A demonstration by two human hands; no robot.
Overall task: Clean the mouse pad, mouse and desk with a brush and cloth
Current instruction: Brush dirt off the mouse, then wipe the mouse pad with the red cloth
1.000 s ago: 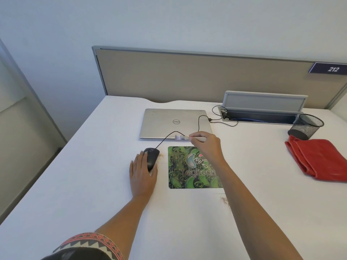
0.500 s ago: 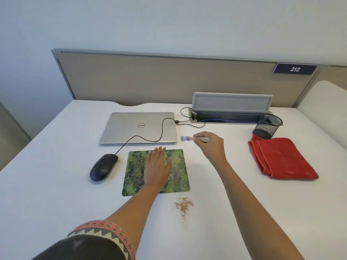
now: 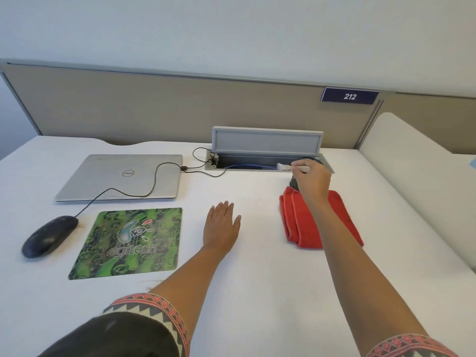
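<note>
1. Half a second ago the left hand (image 3: 222, 225) lay flat on the pad (image 3: 128, 242); now it rests flat on the bare surface (image 3: 257, 292) just right of the pad, fingers spread, holding nothing.
2. The right hand (image 3: 312, 179) has moved from near the laptop (image 3: 121, 177) to the far right, above the back edge of the cloth (image 3: 304, 222). It pinches the brush (image 3: 291, 167), bristles pointing left over the open cable tray (image 3: 268, 153).
3. The mouse (image 3: 49, 235) sits just left of the pad, as before, its cord running over the laptop.
4. The dark cup (image 3: 293, 182) behind the cloth is now mostly hidden by the right hand.
5. Count: one mouse, one pad, one brush, one red folded cloth, one closed laptop, one tray, two hands.
6. A brown dust smear (image 3: 152, 282) shows on the surface below the pad, by the left forearm.
</note>
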